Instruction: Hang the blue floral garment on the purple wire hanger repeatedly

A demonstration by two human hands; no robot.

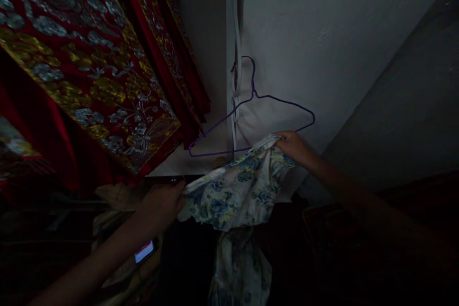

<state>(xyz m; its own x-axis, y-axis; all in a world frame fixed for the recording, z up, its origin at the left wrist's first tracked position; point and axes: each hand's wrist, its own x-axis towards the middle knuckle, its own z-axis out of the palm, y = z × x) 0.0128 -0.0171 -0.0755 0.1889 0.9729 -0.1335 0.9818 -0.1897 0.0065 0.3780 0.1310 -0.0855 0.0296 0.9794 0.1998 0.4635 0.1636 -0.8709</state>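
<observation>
I hold up a white garment with blue and yellow flowers (pixel 233 191) between both hands. My left hand (pixel 163 205) grips its left edge with closed fingers. My right hand (pixel 292 146) is closed on its upper right edge, right beside the lower bar of a purple wire hanger (pixel 251 124). The hanger hangs empty by its hook from a white cord (pixel 235 81) on the wall. The rest of the garment droops down into the dark below.
Red cloths with gold and silver embroidery (pixel 89 67) hang at the upper left. A white wall (pixel 322 33) fills the back. A small lit screen (pixel 144 251) glows under my left forearm. The lower area is too dark to make out.
</observation>
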